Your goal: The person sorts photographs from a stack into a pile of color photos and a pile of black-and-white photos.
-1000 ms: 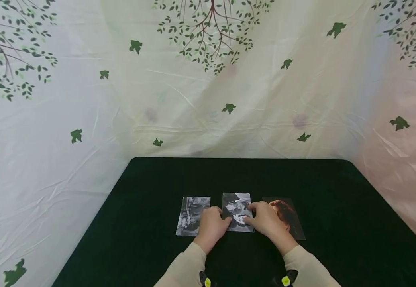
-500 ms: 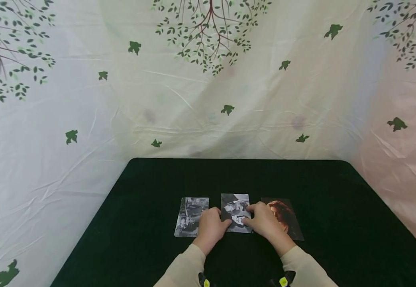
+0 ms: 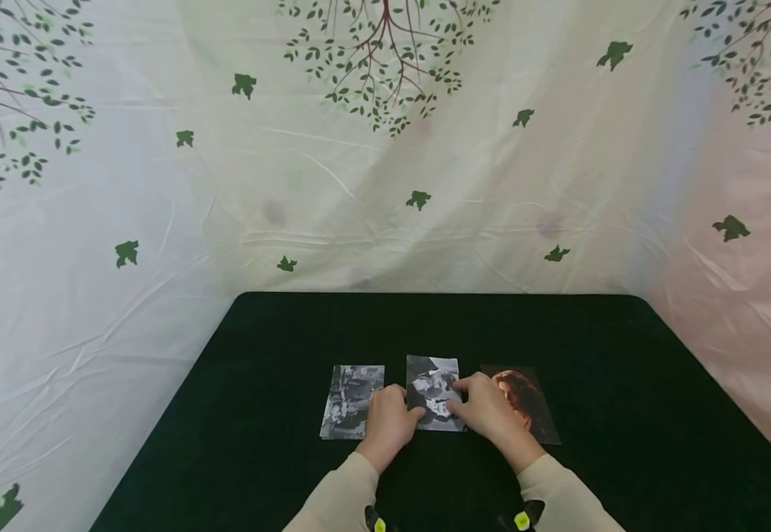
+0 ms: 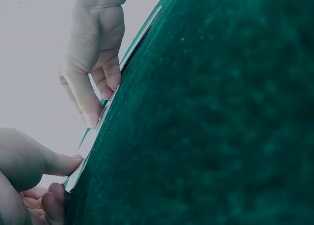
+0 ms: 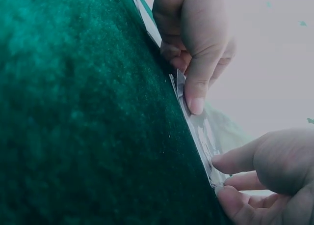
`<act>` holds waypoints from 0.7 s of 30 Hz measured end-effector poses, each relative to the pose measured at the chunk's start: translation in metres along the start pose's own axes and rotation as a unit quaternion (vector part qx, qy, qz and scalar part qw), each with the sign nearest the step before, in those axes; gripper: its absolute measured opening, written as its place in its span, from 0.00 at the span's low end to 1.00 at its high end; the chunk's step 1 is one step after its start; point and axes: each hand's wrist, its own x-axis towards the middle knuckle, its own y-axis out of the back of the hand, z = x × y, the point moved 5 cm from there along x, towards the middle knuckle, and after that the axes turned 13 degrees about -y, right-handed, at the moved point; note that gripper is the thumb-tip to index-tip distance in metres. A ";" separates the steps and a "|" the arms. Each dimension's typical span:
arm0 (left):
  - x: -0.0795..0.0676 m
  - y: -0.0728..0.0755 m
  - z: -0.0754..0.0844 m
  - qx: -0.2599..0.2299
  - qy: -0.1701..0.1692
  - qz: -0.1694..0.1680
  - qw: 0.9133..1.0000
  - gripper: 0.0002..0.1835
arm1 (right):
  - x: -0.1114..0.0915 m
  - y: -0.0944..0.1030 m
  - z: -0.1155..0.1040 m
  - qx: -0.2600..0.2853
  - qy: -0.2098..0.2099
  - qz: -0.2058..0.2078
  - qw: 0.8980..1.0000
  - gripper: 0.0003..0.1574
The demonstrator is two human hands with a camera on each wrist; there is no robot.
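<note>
- Backdrop: pale sheet (image 3: 159, 222) printed with green leaves and branches, hanging behind and to both sides of the hands.
- Dark green velvet-like table (image 3: 279, 340) under both hands; its nap fills most of each wrist view.
- Three photos lie flat in a row on the table, just ahead of the sleeves (image 3: 339, 495).
- Colour photo (image 3: 532, 403), reddish-brown tones, lies under and beyond the right hand, partly covered by it.
- Black-and-white photo (image 3: 348, 399) lies just outside the left hand, its inner edge under the knuckles.
- Middle photo (image 3: 433, 373), also black-and-white, sits between the two hands, touched by both.
- Left hand (image 3: 391, 421): fingers curled, thumb on the middle photo's near left edge; wrist view shows thumb and fingertip pinching that edge.
- Right hand (image 3: 485, 406): fingers bent, fingertips pressed on the middle photo's right side, thumb at its near edge; right wrist view shows the edge caught between thumb and finger.
</note>
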 end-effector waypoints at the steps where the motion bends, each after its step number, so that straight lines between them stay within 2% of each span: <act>1: 0.000 0.000 0.000 -0.001 0.000 -0.001 1.000 0.20 | 0.000 0.000 0.000 0.002 0.002 0.001 1.000 0.23; 15: 0.002 0.001 -0.001 -0.016 0.013 -0.017 1.000 0.19 | -0.003 0.001 0.000 -0.003 0.001 0.004 1.000 0.22; 21: 0.002 0.002 -0.002 -0.015 -0.001 -0.008 1.000 0.19 | -0.002 0.001 0.001 -0.014 -0.011 0.001 1.000 0.28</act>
